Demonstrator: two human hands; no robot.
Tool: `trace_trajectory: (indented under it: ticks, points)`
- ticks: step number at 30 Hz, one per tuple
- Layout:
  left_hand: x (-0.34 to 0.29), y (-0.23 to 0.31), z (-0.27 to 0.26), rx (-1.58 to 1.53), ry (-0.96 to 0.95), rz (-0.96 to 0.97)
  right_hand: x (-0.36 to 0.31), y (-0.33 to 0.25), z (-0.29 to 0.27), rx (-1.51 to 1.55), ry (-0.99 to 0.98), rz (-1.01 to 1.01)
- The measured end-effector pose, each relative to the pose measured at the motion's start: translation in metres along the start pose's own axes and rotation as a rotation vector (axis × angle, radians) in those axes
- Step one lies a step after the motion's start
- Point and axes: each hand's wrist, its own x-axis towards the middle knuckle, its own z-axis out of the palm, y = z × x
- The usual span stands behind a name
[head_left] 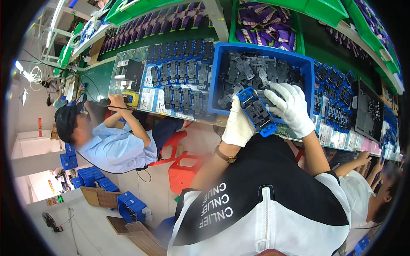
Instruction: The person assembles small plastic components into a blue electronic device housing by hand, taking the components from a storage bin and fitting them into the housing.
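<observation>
White knit gloves cover both hands. My left hand is closed around a toy-car-like chassis, a black plastic base in a blue frame. It is held tilted at the near edge of a blue bin. My right hand is at the chassis's right side, fingers apart and bent toward it. Whether those fingertips touch the chassis or a loose piece behind it is hard to tell. Dark grey and black plastic parts fill the bin in a jumble.
Rows of similar blue-and-black chassis stand left of the bin, and more stand right. Behind, a green tray holds purple parts. A person works at the left, another at the right. A red stool stands behind the bench.
</observation>
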Motion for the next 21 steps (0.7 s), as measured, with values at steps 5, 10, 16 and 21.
trace_trajectory:
  ticks: [5, 10, 16, 21]
  points:
    - [0.005, 0.000, 0.003, 0.001, 0.004, -0.024, -0.003, 0.003, -0.004, -0.074, -0.006, -0.007]
    - [0.011, 0.000, 0.004, -0.048, 0.084, 0.053, -0.016, 0.011, -0.014, 0.014, 0.196, 0.394]
    - [0.012, -0.002, 0.022, -0.017, -0.052, 0.173, -0.015, -0.047, -0.007, 0.248, 0.354, 0.373]
    - [0.013, -0.013, 0.009, -0.027, 0.070, 0.267, -0.003, -0.062, 0.011, 0.145, 0.353, 0.337]
